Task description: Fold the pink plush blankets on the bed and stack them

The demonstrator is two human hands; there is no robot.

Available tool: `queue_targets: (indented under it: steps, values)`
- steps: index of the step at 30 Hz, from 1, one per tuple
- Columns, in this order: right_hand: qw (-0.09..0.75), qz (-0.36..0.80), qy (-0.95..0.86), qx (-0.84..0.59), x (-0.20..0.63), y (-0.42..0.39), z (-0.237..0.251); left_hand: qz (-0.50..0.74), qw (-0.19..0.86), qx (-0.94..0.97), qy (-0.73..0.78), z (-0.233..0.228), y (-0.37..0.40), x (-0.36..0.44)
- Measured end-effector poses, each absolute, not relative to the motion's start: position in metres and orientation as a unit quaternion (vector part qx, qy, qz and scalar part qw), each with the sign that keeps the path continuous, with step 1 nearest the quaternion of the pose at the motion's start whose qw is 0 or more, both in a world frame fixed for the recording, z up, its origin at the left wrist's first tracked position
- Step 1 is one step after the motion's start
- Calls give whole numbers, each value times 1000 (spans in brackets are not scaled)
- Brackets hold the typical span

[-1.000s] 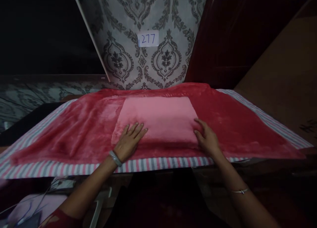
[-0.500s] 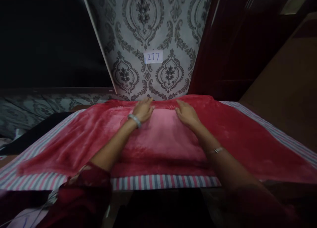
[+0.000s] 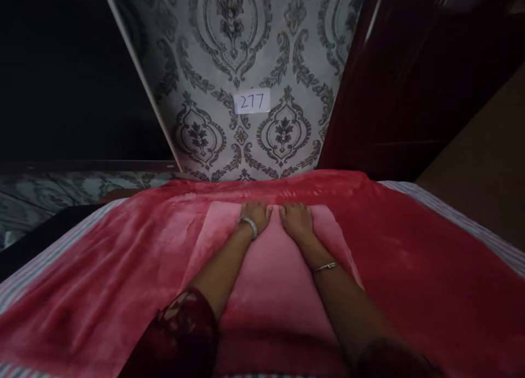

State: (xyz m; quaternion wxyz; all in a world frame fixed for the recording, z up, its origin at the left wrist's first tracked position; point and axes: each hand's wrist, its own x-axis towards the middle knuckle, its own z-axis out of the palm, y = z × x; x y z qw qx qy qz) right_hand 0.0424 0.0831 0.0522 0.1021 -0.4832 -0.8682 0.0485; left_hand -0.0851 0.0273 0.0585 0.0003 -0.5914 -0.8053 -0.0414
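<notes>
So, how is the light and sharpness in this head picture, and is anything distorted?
Head view: dim overall, the corners nearly black; the pink cloth and both hands, left hand and right hand, are lit best; straight wall edges splay outward; the near sleeve looks soft; the 277 label stays readable.

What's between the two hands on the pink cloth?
Nothing: in the head view only a narrow strip of pink cloth separates left hand and right hand.

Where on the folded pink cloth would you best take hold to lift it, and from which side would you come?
Grip the folded pink cloth at its two far corners, coming from the near side over its top. It lies flat on the red blanket, its straight far edge exposed, and the left hand and right hand already rest there, side by side.
</notes>
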Motion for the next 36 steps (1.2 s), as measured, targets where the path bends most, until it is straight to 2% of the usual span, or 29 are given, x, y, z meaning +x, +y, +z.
queue_targets:
  steps: [11, 25, 36]
  values:
    - [89, 70, -868, -484, 40, 93, 43, -107, -34, -567, -816, 45, 35, -95]
    - [99, 75, -866, -484, 48, 90, 51, -64, -17, -419, -906, 61, 19, -137]
    - [78, 83, -797, -594, 97, 124, 45, -94, -80, -422, -898, 59, 5, -189]
